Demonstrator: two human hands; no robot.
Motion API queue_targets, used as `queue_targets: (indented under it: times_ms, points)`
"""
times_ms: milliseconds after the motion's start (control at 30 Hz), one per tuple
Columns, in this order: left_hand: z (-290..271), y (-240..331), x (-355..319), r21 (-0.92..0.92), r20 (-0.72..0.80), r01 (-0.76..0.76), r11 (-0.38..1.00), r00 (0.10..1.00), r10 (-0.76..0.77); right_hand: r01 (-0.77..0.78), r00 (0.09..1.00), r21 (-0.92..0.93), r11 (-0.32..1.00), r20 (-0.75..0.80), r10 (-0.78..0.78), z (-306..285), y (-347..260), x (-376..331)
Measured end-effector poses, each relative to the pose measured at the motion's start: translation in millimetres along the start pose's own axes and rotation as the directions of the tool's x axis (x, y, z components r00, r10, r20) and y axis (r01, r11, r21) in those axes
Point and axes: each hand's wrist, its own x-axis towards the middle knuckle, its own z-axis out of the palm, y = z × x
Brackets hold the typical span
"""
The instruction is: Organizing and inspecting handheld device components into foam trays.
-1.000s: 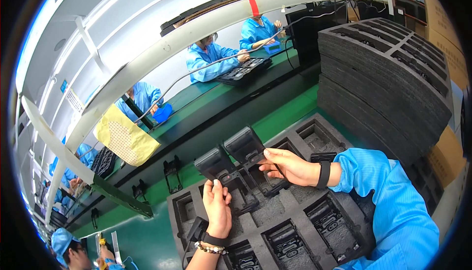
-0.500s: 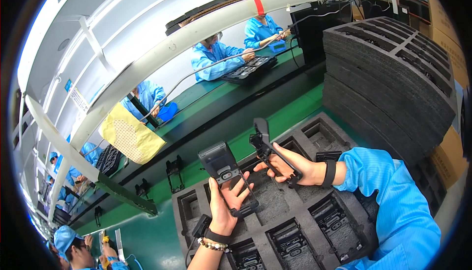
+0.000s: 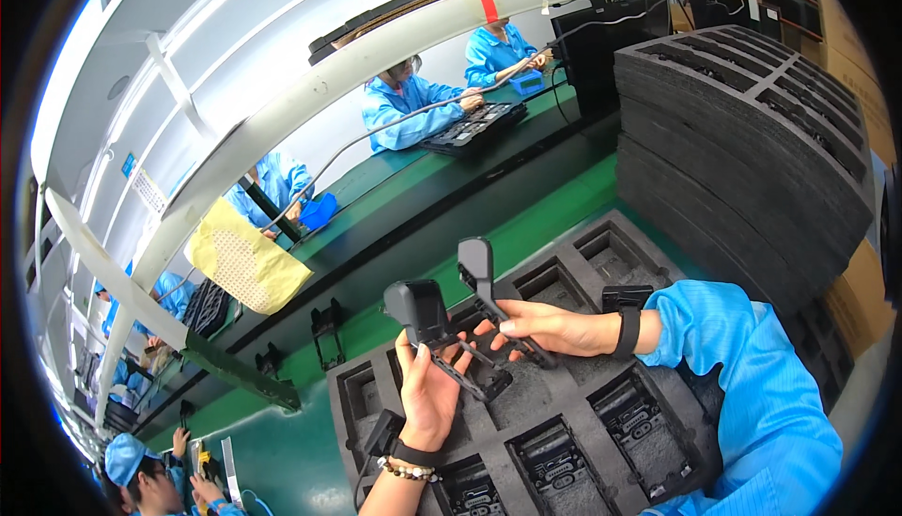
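Observation:
My left hand (image 3: 428, 396) is closed on a black plastic device housing (image 3: 419, 312), with a solid block at the top and an open frame below. My right hand (image 3: 562, 331) grips a second black housing (image 3: 476, 267), seen nearly edge-on and tilted, its upper end rising just right of the first. The two housings are close together; whether they touch I cannot tell. Both hands are above a dark grey foam tray (image 3: 594, 443). Similar black housings (image 3: 556, 467) lie in its near compartments; some farther compartments hold nothing. Each wrist wears a black strap with a small box.
A tall stack of grey foam trays (image 3: 733, 164) stands at the right. A pale rail (image 3: 329, 79) with a hanging yellow sheet (image 3: 246, 258) crosses ahead. Loose black frames (image 3: 327, 336) lie on the green bench (image 3: 305, 441). Co-workers in blue sit across and at lower left.
Both housings have turned in my hands: the left one's face has swung away, and the right one is now more edge-on. My right hand has rotated, its fingers nearer the left hand.

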Motion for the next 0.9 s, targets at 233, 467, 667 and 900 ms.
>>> queue_targets:
  times_ms: [233,467,667,900]
  points:
    - [6.5,2.0,-6.2,0.065,-0.076,-0.051,0.997,0.995,0.056,0.129,0.991,-0.046,0.991,0.032,-0.127,1.6,12.0,1.6]
    - [10.0,1.6,-3.0,0.129,-0.119,-0.030,0.991,0.992,0.045,0.229,0.973,-0.137,0.964,0.052,-0.224,4.6,13.3,-0.1]
    - [7.3,-1.4,-4.1,0.256,-0.035,-0.069,0.964,0.996,0.080,0.224,0.974,-0.169,0.960,0.062,-0.216,2.2,18.1,0.8]
    - [12.5,-0.7,-2.4,0.218,-0.068,-0.054,0.975,0.995,0.070,0.221,0.975,-0.298,0.929,0.081,-0.206,-2.4,20.3,0.6]
